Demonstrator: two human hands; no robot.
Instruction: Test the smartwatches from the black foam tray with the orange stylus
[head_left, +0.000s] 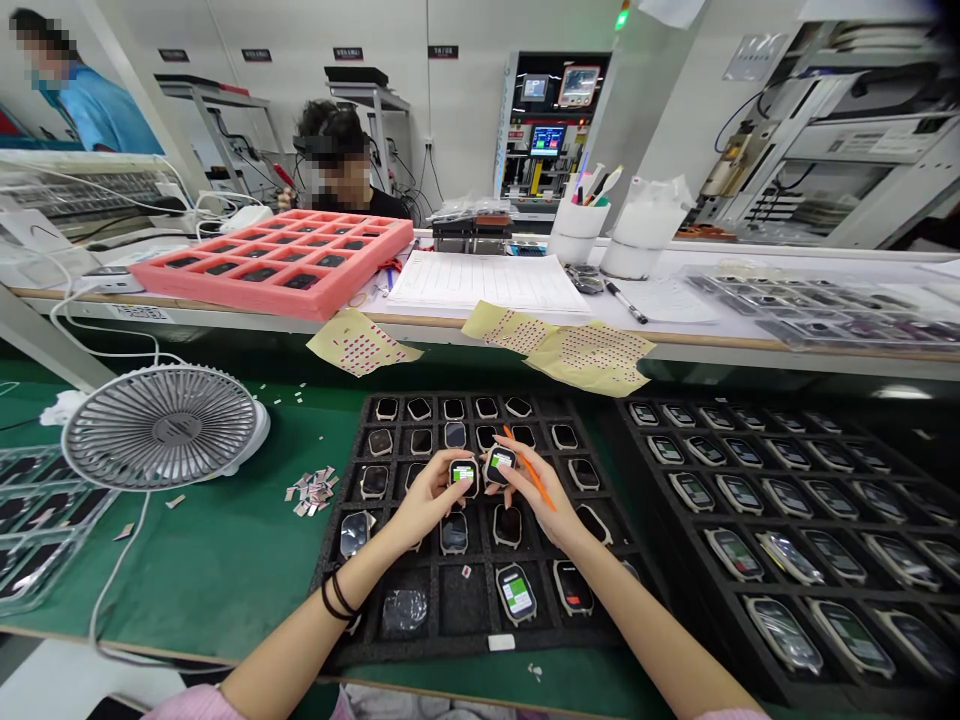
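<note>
Above a black foam tray [465, 640] of watch bodies, my left hand [431, 500] holds a watch body [464, 478] with a lit green and white screen, thumb on its face. Close beside it on the right, my right hand [544, 490] grips a second lit watch body [501, 464]. An orange pen [531, 468] also lies in my right hand, its tip pointing up and left. In the tray's front part, another watch [517, 592] shows a green and white screen, and one to its right [574, 588] shows red. A clear plastic film [405, 609] fills a compartment at front left.
A round fan [169, 425] stands left, near scattered small strips [311, 492]. Another black tray [705, 590] of watches lies right. On the shelf are a pink foam tray [330, 295], papers [487, 283] and a pen cup [577, 225]. Yellow sticker sheets [364, 343] hang from its edge. Two people are beyond.
</note>
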